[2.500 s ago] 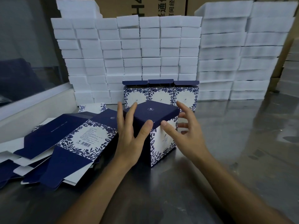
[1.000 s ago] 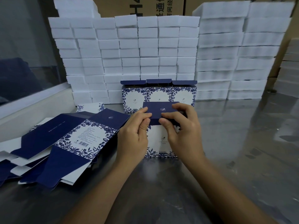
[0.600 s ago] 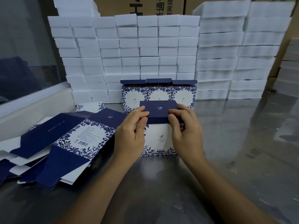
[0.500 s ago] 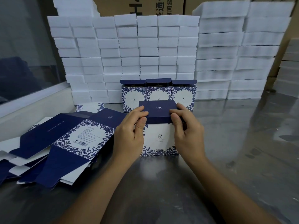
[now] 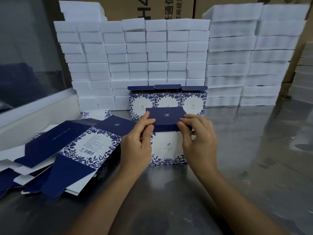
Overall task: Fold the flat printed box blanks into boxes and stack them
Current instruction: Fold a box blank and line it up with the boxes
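Steel table point(image 5: 254, 150) | left hand point(image 5: 137, 143), right hand point(image 5: 198, 141) pinch box point(image 5: 167, 146) lid flap | blanks point(image 5: 67, 150) left

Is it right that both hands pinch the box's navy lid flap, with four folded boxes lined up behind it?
Not quite. The head view shows three folded boxes behind, not four. Left hand and right hand do pinch the lid flap of the box.
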Demonstrator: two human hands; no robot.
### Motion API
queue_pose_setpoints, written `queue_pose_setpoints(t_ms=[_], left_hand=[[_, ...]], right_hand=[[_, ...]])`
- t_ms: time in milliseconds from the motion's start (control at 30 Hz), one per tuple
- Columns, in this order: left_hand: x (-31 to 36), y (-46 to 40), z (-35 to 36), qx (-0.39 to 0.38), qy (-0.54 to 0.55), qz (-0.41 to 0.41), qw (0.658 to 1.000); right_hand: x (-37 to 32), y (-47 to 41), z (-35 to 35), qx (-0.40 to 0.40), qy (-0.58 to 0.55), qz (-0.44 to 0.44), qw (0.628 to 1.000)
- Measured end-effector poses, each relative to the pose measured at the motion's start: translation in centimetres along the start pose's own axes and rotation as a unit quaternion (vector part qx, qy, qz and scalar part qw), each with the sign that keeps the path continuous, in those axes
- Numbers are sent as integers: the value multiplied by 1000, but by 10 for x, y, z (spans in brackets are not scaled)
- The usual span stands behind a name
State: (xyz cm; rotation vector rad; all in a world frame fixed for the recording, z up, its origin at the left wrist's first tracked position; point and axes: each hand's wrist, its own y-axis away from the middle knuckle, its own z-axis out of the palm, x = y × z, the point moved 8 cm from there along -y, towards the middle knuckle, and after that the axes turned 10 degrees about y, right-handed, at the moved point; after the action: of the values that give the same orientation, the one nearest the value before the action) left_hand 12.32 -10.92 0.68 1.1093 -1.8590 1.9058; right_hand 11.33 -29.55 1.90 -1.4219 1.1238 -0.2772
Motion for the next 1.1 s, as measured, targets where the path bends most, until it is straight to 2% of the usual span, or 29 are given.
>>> queue_pose_setpoints(t_ms=[133,267,333,400,467,567,700,800,967,1100], left_hand=[[-1,3,0,-1,-1,-11,1000],[0,6,9,-40,2,1,999],[-5,9,17,-77,40,-18,996],[-15,13,26,-108,119,-87,983],[-23,18,36,-142,150,-127,970],[-31,24,47,-209,113,-131,963],[-37,35,59,-287,9,-130,949],[-41,34,56,-268,-14,-133,954],[-51,35,54,-269,-7,-138,953],[-54,36,54,-277,-8,-161,947]], right_hand=[[-17,3,1,21,97,-70,993],[-31,10,11,-21,143,-86,986],[-30,13,17,-49,147,-59,986],[-23,15,20,-75,150,-27,986],[-13,13,19,-83,126,2,989],[4,7,15,-85,80,35,992],[28,6,18,-114,33,90,989],[36,5,20,-113,58,97,987],[44,2,29,-177,55,98,978],[49,-1,24,-165,53,103,979]])
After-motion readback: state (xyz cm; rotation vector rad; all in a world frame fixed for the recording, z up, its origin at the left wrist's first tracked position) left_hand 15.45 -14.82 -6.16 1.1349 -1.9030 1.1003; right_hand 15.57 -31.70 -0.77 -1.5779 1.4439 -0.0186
